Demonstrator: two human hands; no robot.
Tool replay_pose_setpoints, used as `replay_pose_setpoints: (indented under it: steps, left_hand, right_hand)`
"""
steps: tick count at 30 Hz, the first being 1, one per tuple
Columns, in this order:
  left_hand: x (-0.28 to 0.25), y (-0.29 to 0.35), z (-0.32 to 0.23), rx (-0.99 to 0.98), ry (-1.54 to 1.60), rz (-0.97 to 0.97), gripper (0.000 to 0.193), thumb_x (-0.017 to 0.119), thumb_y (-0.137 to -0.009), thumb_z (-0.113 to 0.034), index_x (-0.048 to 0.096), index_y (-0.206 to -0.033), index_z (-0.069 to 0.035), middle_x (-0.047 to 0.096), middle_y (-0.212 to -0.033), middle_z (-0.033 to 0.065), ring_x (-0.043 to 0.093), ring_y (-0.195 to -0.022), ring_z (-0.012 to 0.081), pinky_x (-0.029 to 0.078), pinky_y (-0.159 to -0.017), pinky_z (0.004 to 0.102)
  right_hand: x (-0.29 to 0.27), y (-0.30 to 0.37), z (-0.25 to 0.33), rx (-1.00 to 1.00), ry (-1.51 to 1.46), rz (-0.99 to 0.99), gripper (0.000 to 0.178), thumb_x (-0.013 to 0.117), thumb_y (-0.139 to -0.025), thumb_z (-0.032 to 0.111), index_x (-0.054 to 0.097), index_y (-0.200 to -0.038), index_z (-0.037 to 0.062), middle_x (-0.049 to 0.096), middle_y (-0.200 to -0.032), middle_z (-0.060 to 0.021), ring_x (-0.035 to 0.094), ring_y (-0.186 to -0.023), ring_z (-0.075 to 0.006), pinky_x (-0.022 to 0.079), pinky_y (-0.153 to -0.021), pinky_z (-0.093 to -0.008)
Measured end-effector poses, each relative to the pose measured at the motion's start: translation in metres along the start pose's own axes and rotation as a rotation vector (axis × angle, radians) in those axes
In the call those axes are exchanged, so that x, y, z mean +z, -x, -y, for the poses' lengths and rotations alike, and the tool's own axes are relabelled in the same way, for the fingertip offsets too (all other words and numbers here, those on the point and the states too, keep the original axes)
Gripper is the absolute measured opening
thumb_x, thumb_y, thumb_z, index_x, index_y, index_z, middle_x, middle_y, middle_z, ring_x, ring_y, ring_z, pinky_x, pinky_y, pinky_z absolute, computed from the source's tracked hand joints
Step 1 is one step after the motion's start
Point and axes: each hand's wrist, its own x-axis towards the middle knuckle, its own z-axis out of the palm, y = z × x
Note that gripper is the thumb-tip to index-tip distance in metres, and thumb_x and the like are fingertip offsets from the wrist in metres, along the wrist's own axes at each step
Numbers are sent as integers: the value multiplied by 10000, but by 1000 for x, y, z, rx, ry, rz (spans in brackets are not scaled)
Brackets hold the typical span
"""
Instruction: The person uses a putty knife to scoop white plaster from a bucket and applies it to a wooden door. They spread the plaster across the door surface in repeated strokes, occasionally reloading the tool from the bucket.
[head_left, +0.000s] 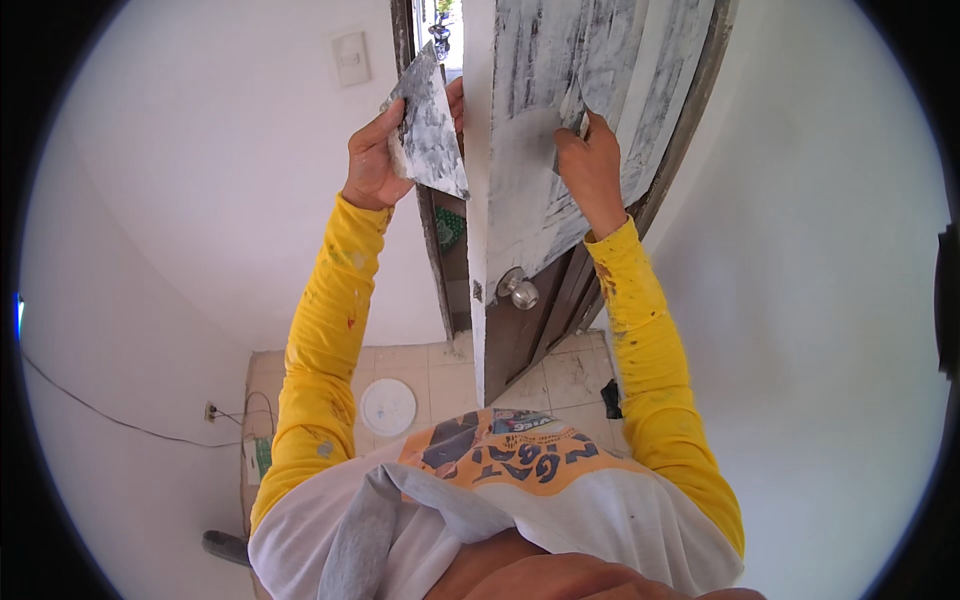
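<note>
My left hand (pixel 376 158) grips a flat, angular plate (pixel 430 130) smeared with white and grey putty, its fingers partly hidden behind it. The plate is tilted beside the edge of a door (pixel 530 70), whose upper part is streaked with white and grey filler over a dark surface. Against that face, my right hand (pixel 594 165) is closed on a thin scraper (pixel 573 112), apparently a putty knife; the fingers cover much of it. Below the coated area is a round metal doorknob (pixel 520 289). The door's lower part is bare brown.
A light switch (pixel 350 58) is on the white wall at the left. On the tiled floor (pixel 405 358) lies a round white lid (pixel 388 407). A cable (pixel 130 425) runs along the left wall to an outlet (pixel 210 411). Something black (pixel 611 399) lies by the right wall.
</note>
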Motion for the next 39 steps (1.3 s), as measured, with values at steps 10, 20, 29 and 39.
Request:
replay_pose_setpoints:
  steps: [10, 20, 29, 39]
  left_hand:
    - [-7, 2, -1, 0, -43, 6, 619, 369, -1060, -455, 324, -1568, -103, 260, -1608, 303, 297, -1492, 432, 226, -1254, 529]
    - [-15, 5, 5, -45, 43, 5, 620, 433, -1051, -402, 315, -1572, -88, 240, -1617, 306, 291, -1486, 454, 205, -1242, 575]
    - [-14, 12, 7, -33, -13, -38, 680, 454, -1041, -397, 245, -1591, -56, 244, -1623, 291, 268, -1503, 427, 203, -1246, 549]
    - [-20, 17, 8, -77, 12, -34, 684, 485, -1031, -362, 248, -1591, -47, 224, -1634, 283, 284, -1490, 427, 201, -1240, 564]
  right_hand:
    - [42, 100, 41, -420, 207, -20, 551, 627, -820, 92, 569, -1353, -31, 637, -1164, -189, 636, -1031, -376, 531, -904, -453]
    - [-8, 6, -3, 13, -157, 15, 495, 553, -866, 101, 573, -1326, -81, 667, -1180, -280, 659, -1084, -364, 502, -939, -376]
    - [29, 93, 29, -379, -29, 145, 626, 561, -796, -15, 543, -1416, 73, 588, -1344, -172, 601, -1168, -405, 502, -1013, -414]
    - [-26, -24, 14, -58, -199, -23, 440, 536, -837, 57, 646, -1242, -76, 648, -748, -108, 553, -646, -165, 478, -635, -324]
